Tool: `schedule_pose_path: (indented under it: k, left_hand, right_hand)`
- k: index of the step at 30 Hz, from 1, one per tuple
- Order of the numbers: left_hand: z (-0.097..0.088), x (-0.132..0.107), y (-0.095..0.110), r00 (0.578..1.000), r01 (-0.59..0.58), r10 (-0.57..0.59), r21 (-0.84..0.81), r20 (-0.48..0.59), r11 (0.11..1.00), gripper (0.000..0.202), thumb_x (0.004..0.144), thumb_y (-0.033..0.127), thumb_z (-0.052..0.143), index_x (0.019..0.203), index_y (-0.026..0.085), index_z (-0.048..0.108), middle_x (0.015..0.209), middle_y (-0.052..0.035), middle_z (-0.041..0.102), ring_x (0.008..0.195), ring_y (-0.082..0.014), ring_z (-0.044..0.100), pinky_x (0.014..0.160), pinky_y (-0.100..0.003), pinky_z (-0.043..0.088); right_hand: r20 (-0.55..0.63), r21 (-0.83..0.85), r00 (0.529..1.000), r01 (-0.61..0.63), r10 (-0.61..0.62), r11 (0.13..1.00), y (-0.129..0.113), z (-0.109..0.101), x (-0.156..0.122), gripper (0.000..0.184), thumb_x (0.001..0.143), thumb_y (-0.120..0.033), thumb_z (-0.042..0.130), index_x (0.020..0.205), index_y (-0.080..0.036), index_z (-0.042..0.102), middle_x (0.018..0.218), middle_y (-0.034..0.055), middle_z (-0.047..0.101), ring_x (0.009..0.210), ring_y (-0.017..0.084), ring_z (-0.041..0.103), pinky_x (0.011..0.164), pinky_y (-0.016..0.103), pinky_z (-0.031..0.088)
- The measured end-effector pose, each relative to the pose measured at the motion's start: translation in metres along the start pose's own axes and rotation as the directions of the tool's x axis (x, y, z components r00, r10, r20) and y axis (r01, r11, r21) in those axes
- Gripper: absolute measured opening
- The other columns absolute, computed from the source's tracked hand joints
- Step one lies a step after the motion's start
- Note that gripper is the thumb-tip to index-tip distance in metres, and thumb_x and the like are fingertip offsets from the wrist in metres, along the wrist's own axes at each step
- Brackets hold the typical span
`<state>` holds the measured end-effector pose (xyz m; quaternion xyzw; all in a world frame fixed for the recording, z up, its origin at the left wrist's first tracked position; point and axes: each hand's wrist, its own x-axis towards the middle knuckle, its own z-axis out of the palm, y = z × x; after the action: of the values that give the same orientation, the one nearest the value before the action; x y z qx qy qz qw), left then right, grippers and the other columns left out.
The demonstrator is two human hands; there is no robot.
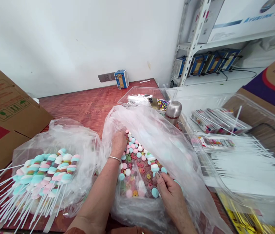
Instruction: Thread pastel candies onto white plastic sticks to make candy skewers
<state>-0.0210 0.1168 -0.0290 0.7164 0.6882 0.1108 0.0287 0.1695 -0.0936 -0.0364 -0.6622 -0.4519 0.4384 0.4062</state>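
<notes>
Currently, my right fingers [160,180] nearly meet beside marshmallows [155,167]; my left fingers [122,137] curl by others; both holds unclear.

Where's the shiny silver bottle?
In the head view, the bottle is a little right of the middle, just beyond the big clear bag, with the phone to its left.

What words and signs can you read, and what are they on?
"AYUSLINK" (slightly blurred, spelling uncertain): large white cardboard box, upper right.
Glass, up-arrow and umbrella signs: brown cardboard box, left; its printed lines are too blurred.
Up-arrow sign: brown-and-purple cardboard box, right.
Small flat colourful packets: too blurred to read.
</notes>
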Motion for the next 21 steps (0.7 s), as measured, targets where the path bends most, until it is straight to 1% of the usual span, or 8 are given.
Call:
schedule_pose_path:
  k: [2, 3, 5, 7, 10, 13, 17, 21]
  left_hand:
    - [-0.003, -0.004, -0.002, 1.000, -0.023, 0.023, -0.007, 0.009, 1.000, 0.036, 0.087, 0.013, 0.042, 0.112, 0.016, 0.067, 0.106, -0.0132, 0.069, 0.097, -0.0257, 0.063, 0.081, -0.033, 0.046]
    - [-0.004, -0.008, -0.004, 0.999, -0.041, 0.041, -0.011, 0.021, 0.999, 0.034, 0.086, 0.014, 0.045, 0.112, 0.017, 0.068, 0.106, -0.0115, 0.069, 0.097, -0.0246, 0.063, 0.082, -0.032, 0.046]
    - [-0.006, -0.016, -0.008, 0.996, -0.075, 0.076, -0.015, 0.054, 0.997, 0.030, 0.084, 0.015, 0.051, 0.105, 0.019, 0.071, 0.102, -0.0095, 0.069, 0.096, -0.0238, 0.063, 0.083, -0.031, 0.046]
    - [-0.007, -0.023, -0.013, 0.992, -0.095, 0.096, -0.009, 0.085, 0.995, 0.027, 0.081, 0.015, 0.054, 0.100, 0.019, 0.073, 0.098, -0.0097, 0.069, 0.095, -0.0248, 0.063, 0.084, -0.032, 0.046]
    - [-0.006, -0.029, -0.017, 0.989, -0.105, 0.104, 0.001, 0.103, 0.995, 0.033, 0.079, 0.013, 0.055, 0.105, 0.022, 0.074, 0.099, -0.0100, 0.068, 0.097, -0.0257, 0.062, 0.085, -0.034, 0.046]
    - [-0.005, -0.027, -0.015, 0.988, -0.113, 0.111, 0.007, 0.108, 0.994, 0.038, 0.078, 0.010, 0.054, 0.108, 0.025, 0.073, 0.101, -0.0088, 0.067, 0.101, -0.0249, 0.061, 0.088, -0.034, 0.045]
    - [-0.005, -0.025, -0.009, 0.989, -0.117, 0.114, 0.027, 0.094, 0.993, 0.030, 0.078, 0.011, 0.056, 0.100, 0.022, 0.074, 0.100, -0.0106, 0.067, 0.101, -0.0278, 0.060, 0.090, -0.038, 0.043]
    - [-0.005, -0.028, -0.007, 0.988, -0.137, 0.136, 0.020, 0.070, 0.990, 0.022, 0.082, 0.015, 0.055, 0.093, 0.021, 0.072, 0.098, -0.0105, 0.067, 0.104, -0.0291, 0.058, 0.092, -0.040, 0.040]
  right_hand:
    - [-0.022, -0.005, 1.000, 0.007, -0.007, 1.000, 0.003, 0.000, -0.001, 0.049, 0.086, -0.064, 0.044, 0.072, -0.023, 0.067, 0.061, 0.0025, 0.064, 0.059, 0.020, 0.056, 0.054, 0.025, 0.043]
    - [-0.025, -0.003, 1.000, 0.006, -0.006, 1.000, 0.005, 0.000, -0.001, 0.048, 0.086, -0.063, 0.045, 0.073, -0.023, 0.067, 0.062, 0.0025, 0.064, 0.059, 0.020, 0.057, 0.054, 0.026, 0.044]
    - [-0.008, 0.004, 1.000, -0.003, 0.004, 1.000, 0.008, 0.001, -0.002, 0.046, 0.087, -0.061, 0.044, 0.075, -0.023, 0.068, 0.063, 0.0020, 0.065, 0.059, 0.020, 0.058, 0.054, 0.026, 0.043]
    - [0.027, 0.013, 0.999, -0.017, 0.017, 1.000, 0.011, 0.003, -0.002, 0.044, 0.088, -0.060, 0.044, 0.077, -0.023, 0.066, 0.064, 0.0014, 0.065, 0.059, 0.020, 0.059, 0.054, 0.026, 0.043]
    - [0.065, 0.042, 0.998, -0.024, 0.021, 0.999, 0.014, 0.006, -0.001, 0.042, 0.089, -0.059, 0.043, 0.077, -0.023, 0.062, 0.065, 0.0012, 0.065, 0.059, 0.019, 0.059, 0.053, 0.025, 0.042]
    - [0.084, 0.064, 0.996, -0.012, 0.007, 0.998, 0.017, 0.008, -0.001, 0.040, 0.089, -0.057, 0.045, 0.075, -0.022, 0.058, 0.066, 0.0015, 0.064, 0.060, 0.019, 0.059, 0.054, 0.025, 0.042]
    - [0.078, 0.072, 0.997, 0.020, -0.026, 0.997, 0.017, 0.008, 0.000, 0.039, 0.089, -0.055, 0.046, 0.074, -0.022, 0.059, 0.065, 0.0010, 0.061, 0.060, 0.018, 0.056, 0.054, 0.024, 0.041]
    - [0.053, 0.066, 0.995, 0.075, -0.078, 0.995, 0.012, 0.010, 0.000, 0.039, 0.089, -0.054, 0.046, 0.069, -0.021, 0.055, 0.061, -0.0013, 0.052, 0.056, 0.015, 0.047, 0.050, 0.023, 0.036]
